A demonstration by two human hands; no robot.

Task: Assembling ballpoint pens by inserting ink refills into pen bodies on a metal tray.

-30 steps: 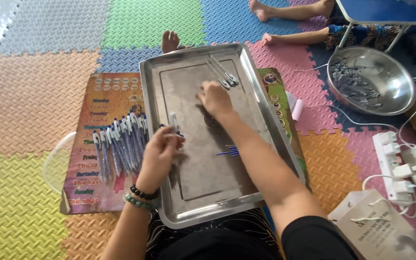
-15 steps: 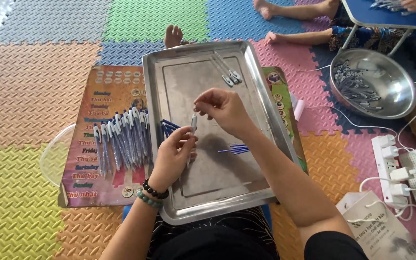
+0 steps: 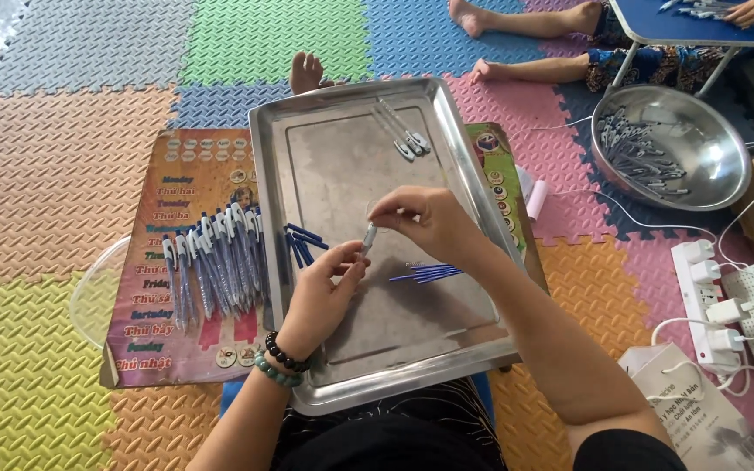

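Around your hands (image 3: pixel 368 253) the tray (image 3: pixel 342 166) has bare metal toward its far half, so you can pass there. Blue caps (image 3: pixel 305 246) lie to the left, refills (image 3: pixel 427 273) to the right, clear barrels (image 3: pixel 403 135) at the far edge. The raised rim blocks sideways moves toward the pens (image 3: pixel 211 266).

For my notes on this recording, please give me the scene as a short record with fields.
left hand: left hand holds lower end of slim clear pen barrel
right hand: right hand pinches the barrel's top
work surface: rectangular steel tray
on tray: loose thin blue refills; short dark blue pen parts
left of tray: row of finished blue-and-white pens on colourful printed board
far right: round steel bowl of pen parts
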